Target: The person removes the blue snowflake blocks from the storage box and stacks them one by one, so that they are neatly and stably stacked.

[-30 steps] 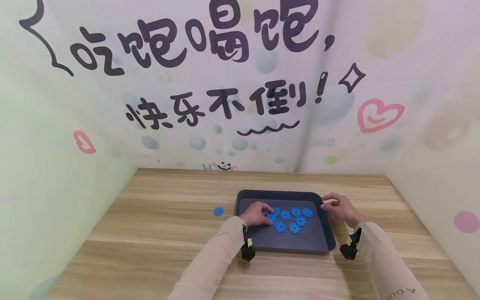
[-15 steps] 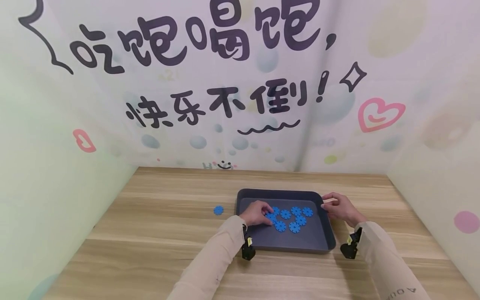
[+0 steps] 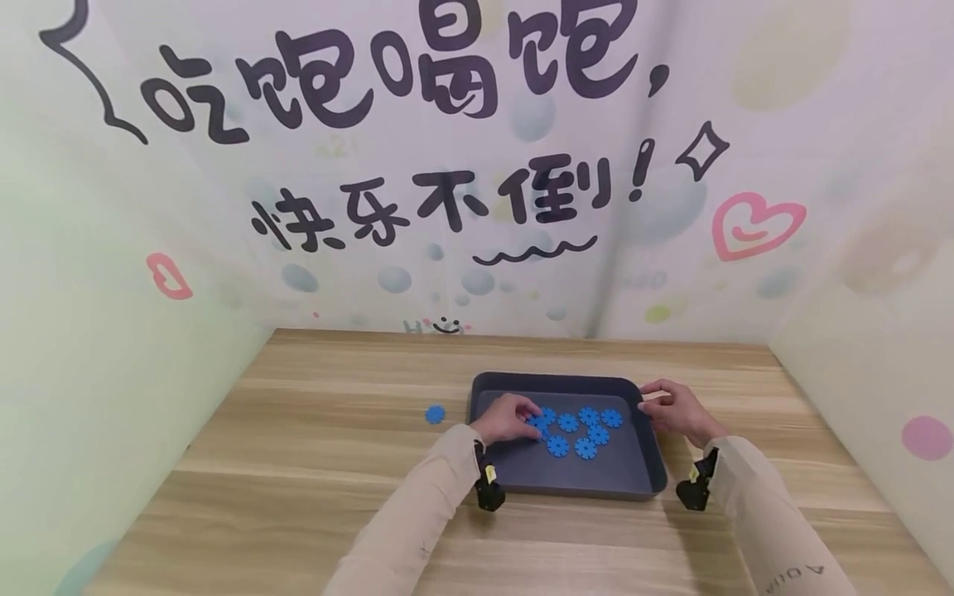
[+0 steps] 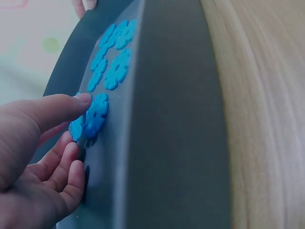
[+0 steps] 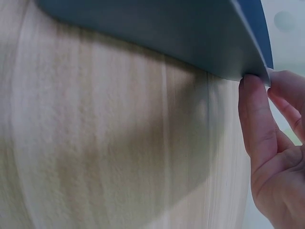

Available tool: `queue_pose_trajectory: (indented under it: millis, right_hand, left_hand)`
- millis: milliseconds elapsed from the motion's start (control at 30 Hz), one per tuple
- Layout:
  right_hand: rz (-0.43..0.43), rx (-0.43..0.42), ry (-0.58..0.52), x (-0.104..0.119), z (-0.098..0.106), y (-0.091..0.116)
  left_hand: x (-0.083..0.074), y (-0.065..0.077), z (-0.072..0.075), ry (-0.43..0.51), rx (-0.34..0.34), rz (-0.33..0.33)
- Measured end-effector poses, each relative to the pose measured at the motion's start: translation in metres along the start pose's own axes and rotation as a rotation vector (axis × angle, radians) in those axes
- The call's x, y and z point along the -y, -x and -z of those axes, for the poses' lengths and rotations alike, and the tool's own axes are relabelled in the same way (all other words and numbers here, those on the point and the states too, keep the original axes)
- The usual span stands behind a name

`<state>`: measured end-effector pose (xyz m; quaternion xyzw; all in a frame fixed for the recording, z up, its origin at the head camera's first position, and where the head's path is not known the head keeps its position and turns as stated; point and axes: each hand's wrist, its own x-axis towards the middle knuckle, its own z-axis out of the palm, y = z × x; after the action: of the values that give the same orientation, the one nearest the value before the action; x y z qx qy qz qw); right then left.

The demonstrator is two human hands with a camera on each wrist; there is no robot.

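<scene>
Several blue notched plastic discs (image 3: 585,448) lie flat in a dark grey tray (image 3: 574,485). My left hand (image 3: 505,420) reaches over the tray's left side. Its thumb and fingers pinch a blue disc (image 4: 76,130) at the left end of the group, and that disc is partly hidden by the hand. Another disc (image 4: 97,114) lies right beside the thumb. At the tray's far right corner, my right hand (image 3: 678,412) grips the rim. In the right wrist view the thumb and fingers (image 5: 257,102) meet the tray wall (image 5: 190,38) at that corner.
One loose blue disc (image 3: 435,414) lies on the wooden table (image 3: 320,463) left of the tray. A printed white curtain (image 3: 447,273) rises behind the table, and pale walls (image 3: 112,348) stand at both sides. Each wrist carries a small black camera (image 3: 488,488).
My left wrist has shifted slightly left, with the fingertips still at the same discs. The head view has tipped a little. My right hand and the tray keep their places.
</scene>
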<state>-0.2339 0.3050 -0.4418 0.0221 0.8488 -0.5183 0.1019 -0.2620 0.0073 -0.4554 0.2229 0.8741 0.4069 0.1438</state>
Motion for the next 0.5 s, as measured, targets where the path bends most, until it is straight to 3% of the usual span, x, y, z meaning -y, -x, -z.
queue_pose_trajectory:
  millis: [500]
  right_hand:
    - [-0.006, 0.0, 0.004, 0.001, -0.001, 0.001]
  left_hand:
    - [-0.009, 0.016, 0.017, 0.039, 0.024, -0.036]
